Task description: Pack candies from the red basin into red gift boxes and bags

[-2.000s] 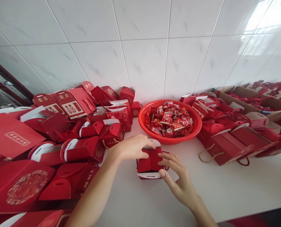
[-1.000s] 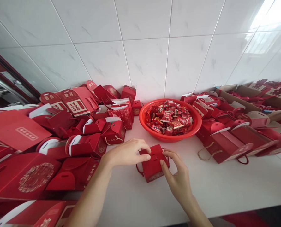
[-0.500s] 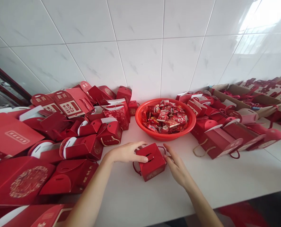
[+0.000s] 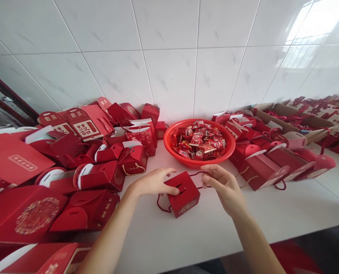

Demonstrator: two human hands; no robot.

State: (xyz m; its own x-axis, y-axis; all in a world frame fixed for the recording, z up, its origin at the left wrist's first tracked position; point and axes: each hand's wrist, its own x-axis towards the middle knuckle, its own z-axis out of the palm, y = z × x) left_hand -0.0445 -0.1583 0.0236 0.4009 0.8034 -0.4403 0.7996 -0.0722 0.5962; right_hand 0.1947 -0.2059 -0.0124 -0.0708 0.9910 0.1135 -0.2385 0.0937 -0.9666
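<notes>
A small red box (image 4: 186, 198) with a slotted top sits on the white table, slightly turned. My left hand (image 4: 155, 183) holds it from the left, thumb on the top by the slot and the other fingers at its back left side. A dark red cord loop (image 4: 161, 207) hangs out at the box's left. On the right, my right hand (image 4: 222, 186) pinches the other cord (image 4: 196, 174), which is stretched out from the box. Behind the box stands a round red basket (image 4: 199, 165) full of red-wrapped candies (image 4: 196, 139).
Many red gift boxes (image 4: 96, 211) crowd the left side. More boxes with rope handles (image 4: 268, 171) stand at the right, with an open cardboard carton (image 4: 286, 121) behind them. A tiled wall (image 4: 169, 76) rises at the back, and the table's front edge runs below.
My right hand has moved to the right and closed on the right cord, which is now drawn out from the box. The left cord loop sticks out further. My left hand stays on the box.
</notes>
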